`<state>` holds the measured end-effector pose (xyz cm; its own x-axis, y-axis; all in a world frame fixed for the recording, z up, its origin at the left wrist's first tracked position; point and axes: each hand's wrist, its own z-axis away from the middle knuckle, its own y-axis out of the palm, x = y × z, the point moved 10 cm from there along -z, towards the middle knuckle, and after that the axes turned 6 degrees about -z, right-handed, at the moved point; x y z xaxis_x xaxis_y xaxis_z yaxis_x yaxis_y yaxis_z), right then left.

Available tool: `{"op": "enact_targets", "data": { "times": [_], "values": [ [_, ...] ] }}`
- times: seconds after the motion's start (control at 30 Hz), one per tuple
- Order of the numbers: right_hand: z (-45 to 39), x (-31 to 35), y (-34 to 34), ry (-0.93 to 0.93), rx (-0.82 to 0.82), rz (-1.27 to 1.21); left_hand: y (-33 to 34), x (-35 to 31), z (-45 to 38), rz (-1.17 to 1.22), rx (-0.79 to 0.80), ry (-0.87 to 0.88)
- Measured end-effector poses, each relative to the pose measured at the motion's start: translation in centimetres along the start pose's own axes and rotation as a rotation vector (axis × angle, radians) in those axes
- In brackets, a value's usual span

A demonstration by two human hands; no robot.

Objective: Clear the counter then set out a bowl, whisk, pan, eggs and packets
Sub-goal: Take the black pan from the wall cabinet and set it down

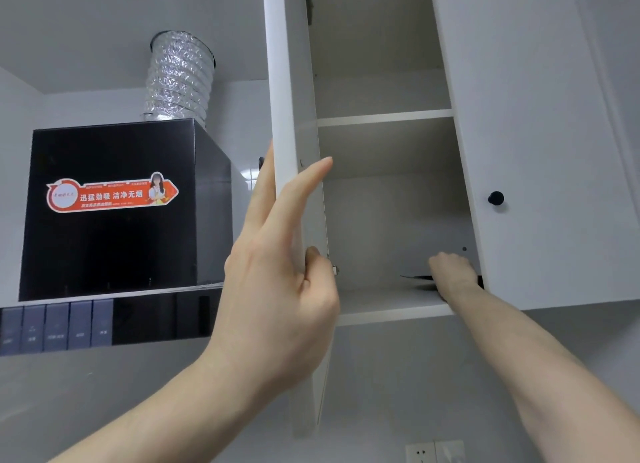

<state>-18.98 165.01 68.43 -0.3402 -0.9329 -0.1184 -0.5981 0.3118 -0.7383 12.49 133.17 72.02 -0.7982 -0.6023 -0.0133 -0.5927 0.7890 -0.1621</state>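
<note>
We look up at a white wall cabinet, its left door swung open edge-on toward us, its right door closed with a black knob. Left of it hangs a black range hood with a red sticker and a foil duct on top. A wall socket shows at the bottom edge.

Both shelves we can see hold almost nothing; only a thin dark flat thing lies on the bottom shelf, half hidden, and we cannot tell what it is, maybe a packet.

Our left hand holds the open door's edge: thumb curled round the inner side, index finger straight along the inside face, the rest behind the door. Our right hand reaches deep into the lower compartment at the right, on or over that dark thing; fingers hidden, so we cannot tell if they are curled or flat.

Progress, our guess: we are mid-fetch from, or mid-stow into, the cabinet. The bench is out of view, so we cannot say whether it is cleared. No bowl, whisk, pan or eggs in sight; all look still to set out.
</note>
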Motion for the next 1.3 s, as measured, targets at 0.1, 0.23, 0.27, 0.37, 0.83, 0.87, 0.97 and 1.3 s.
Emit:
{"op": "enact_targets", "data": {
  "times": [0.1,0.23,0.27,0.37,0.83,0.87,0.97,1.3],
  "values": [
    [0.2,0.6,-1.0,-0.040,-0.067,-0.010,0.0,0.2,0.0,-0.012,0.009,-0.013],
    [-0.1,1.9,-3.5,-0.130,-0.237,-0.061,0.0,0.1,0.1,0.010,0.031,-0.042],
    [0.1,2.2,-4.4,-0.151,-0.284,-0.080,0.1,0.0,0.1,0.016,0.038,-0.049],
    [0.6,2.8,-7.3,-0.193,-0.355,-0.107,0.2,0.0,0.2,0.018,0.060,-0.071],
    [1.6,4.4,-13.8,-0.185,-0.250,-0.102,-0.1,0.0,0.5,0.001,0.118,-0.140],
    [1.7,4.2,-14.4,-0.166,-0.291,-0.172,-0.1,0.1,0.6,0.001,0.125,-0.151],
    [1.9,4.0,-16.2,-0.131,-0.437,-0.338,0.0,0.4,0.6,-0.003,0.135,-0.180],
    [2.1,5.2,-19.8,-0.263,-0.543,-0.271,0.1,0.6,0.6,-0.007,0.143,-0.172]
  ]
}}
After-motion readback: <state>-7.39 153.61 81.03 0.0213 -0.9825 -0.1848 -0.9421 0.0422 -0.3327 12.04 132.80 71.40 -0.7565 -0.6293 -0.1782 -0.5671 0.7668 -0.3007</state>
